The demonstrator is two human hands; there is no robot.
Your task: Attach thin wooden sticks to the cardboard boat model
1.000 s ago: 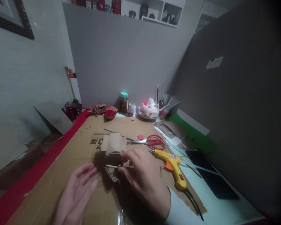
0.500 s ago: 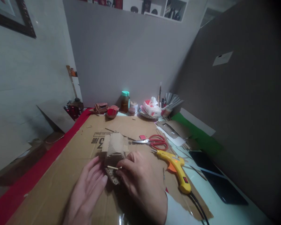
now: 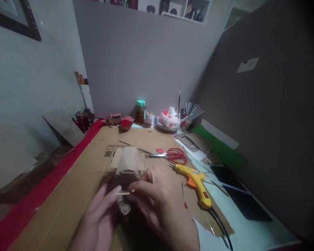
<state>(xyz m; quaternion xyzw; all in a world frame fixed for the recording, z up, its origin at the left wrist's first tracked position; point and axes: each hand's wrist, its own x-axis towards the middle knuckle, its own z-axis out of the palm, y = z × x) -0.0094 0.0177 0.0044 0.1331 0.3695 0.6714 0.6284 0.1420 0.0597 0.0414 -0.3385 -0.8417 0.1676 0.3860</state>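
Both hands have closed on the model (image 3: 127,167), right hand (image 3: 157,202) pinching a stick (image 3: 125,192), left hand (image 3: 101,216) open-fingered; pressure could crush it.

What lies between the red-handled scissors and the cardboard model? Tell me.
In the head view, only bare brown cardboard sheet separates the red-handled scissors from the cardboard model.

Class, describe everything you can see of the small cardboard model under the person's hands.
The cardboard model is brown, built from layered corrugated strips with a sloped, roof-like top and side flaps. It stands on the flat cardboard sheet. The right hand holds a thin wooden stick against its near end, where the left hand also meets it.
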